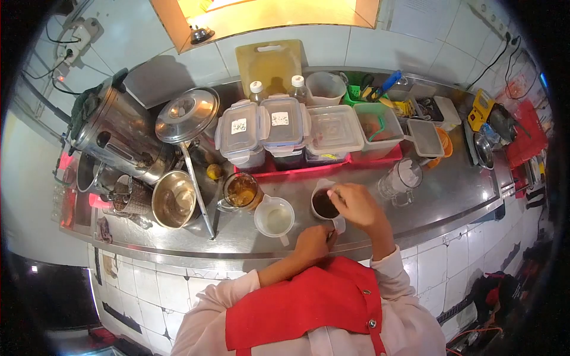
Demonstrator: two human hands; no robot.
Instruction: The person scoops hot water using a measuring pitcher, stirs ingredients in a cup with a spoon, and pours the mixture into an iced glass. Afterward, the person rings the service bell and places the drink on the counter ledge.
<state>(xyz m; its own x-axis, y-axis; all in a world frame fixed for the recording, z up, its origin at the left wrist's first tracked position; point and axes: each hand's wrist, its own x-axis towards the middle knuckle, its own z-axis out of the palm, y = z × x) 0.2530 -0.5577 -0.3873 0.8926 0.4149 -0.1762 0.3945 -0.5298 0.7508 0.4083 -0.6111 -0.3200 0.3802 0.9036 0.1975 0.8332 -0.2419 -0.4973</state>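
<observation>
A white plastic measuring jug [317,186] with dark brown liquid stands on the steel counter in front of me. My left hand [313,243] is closed at the near side of this jug, its fingers curled by the handle. Over the jug's right rim, my right hand [358,206] is pinched; whatever its fingers hold is hidden. Just left is a second white jug [276,216] with pale cloudy liquid. Beside that one stands a glass mug [241,191] of amber drink. Farther right sits a clear glass mug [407,178] that seems to hold ice.
Lidded plastic tubs [240,127] stand in a red tray [285,176] behind the jugs. To the left are a metal bowl [174,199], a long-handled ladle [197,193], a lidded pot [187,115] and a tall steel urn [122,133]. An open tub [378,127] is at back right.
</observation>
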